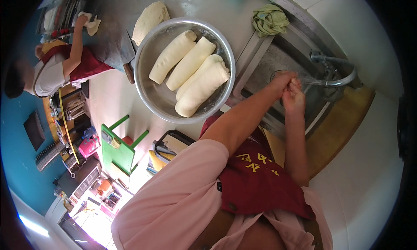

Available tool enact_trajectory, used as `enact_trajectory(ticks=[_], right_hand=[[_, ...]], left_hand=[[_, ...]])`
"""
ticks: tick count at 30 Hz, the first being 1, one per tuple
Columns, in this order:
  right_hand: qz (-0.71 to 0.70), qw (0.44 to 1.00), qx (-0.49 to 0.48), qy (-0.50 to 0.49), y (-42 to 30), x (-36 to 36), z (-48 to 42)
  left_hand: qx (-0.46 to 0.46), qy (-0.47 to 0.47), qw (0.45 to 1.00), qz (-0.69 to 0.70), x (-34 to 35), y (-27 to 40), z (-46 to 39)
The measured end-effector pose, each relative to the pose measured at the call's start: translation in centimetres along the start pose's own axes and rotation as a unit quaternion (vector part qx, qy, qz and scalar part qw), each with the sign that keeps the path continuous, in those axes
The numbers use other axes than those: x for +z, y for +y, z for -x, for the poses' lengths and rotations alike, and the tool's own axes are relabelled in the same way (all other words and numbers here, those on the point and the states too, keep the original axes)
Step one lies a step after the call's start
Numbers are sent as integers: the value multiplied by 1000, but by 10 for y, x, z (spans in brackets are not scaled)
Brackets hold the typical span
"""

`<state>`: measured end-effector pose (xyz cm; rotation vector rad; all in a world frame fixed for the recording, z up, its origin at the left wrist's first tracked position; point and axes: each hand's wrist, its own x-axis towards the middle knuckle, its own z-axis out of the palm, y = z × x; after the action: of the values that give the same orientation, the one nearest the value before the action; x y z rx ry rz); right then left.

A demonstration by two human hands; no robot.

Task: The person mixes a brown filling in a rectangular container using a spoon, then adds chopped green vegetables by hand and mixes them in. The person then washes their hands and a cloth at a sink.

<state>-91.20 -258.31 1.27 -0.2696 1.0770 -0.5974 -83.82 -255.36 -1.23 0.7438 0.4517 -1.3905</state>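
Note:
Under the curved metal faucet (pixel 342 82), my left hand (pixel 284 82) and my right hand (pixel 294 95) touch each other over a stainless steel sink (pixel 260 74). Water appears to run from the spout onto them. My fingers overlap, and no object shows between them. Left of the sink, a large steel bowl (pixel 143 97) holds several thick rolls of pale dough (pixel 202 87). Another lump of dough (pixel 150 20) lies on the metal counter behind the bowl's rim. A crumpled green cloth (pixel 270 20) rests at the sink's far edge.
A cleaver with a wooden handle (pixel 128 74) lies at the counter edge by the bowl. At the far left, a co-worker (pixel 65 61) in a red apron handles dough (pixel 93 25). A green stool (pixel 117 149) and a black-framed chair (pixel 172 136) stand on the floor below.

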Motion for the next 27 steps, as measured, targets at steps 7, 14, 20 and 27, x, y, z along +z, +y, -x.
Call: enact_trajectory(ticks=[7,14,20,27], right_hand=[[228,968,-74,-73,-1,22,8],[565,761,-240,-211,-1,-68,-49],[403,900,-122,-116,-13,-8,-46],[10,985,90,-145,16,-21,-45]], left_hand=[[-39,-10,999,-2,0,3,-25],[-51,171,978,-107,-13,-9,-34],[40,107,992,50,-8,-23,-34],[66,20,989,-130,-3,-4,28]])
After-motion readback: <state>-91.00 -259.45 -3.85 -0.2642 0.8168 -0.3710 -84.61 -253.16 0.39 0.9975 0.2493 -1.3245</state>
